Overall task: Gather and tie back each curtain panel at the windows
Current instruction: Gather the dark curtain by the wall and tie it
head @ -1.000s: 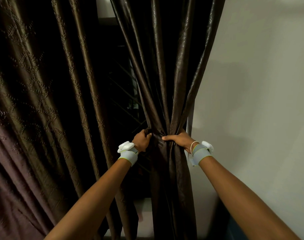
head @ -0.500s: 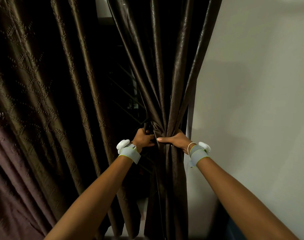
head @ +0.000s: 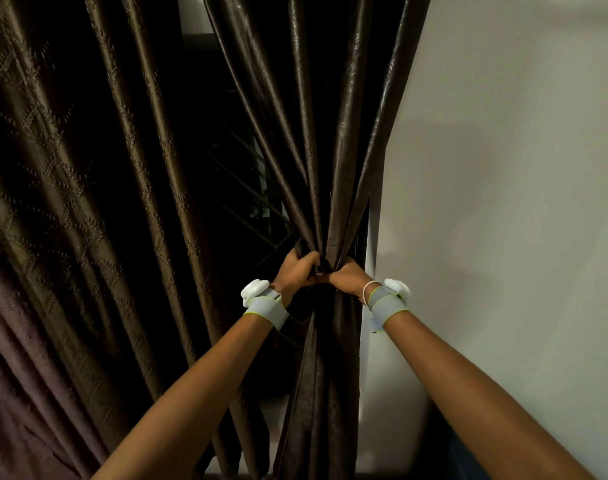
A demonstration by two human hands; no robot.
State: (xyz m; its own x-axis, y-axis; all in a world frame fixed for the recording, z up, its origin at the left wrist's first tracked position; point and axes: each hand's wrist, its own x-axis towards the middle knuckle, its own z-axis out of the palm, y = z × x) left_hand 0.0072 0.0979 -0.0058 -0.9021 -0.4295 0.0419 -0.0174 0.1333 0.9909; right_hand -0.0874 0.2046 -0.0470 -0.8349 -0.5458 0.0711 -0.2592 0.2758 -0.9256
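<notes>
Your left hand [head: 297, 271] and right hand [head: 347, 277] both grip the right panel [head: 330, 150], bunched but untied; the left panel [head: 88, 202] hangs loose.

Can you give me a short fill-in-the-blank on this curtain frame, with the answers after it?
1. Both hands grip the dark brown curtain panel at the same ____ point.
2. The left hand and right hand each wear a grey ____ at the wrist.
3. Right of the gathered panel is a plain pale ____.
4. A second curtain hangs to the ____ of the gathered one.

Answers: gathered; band; wall; left
</notes>
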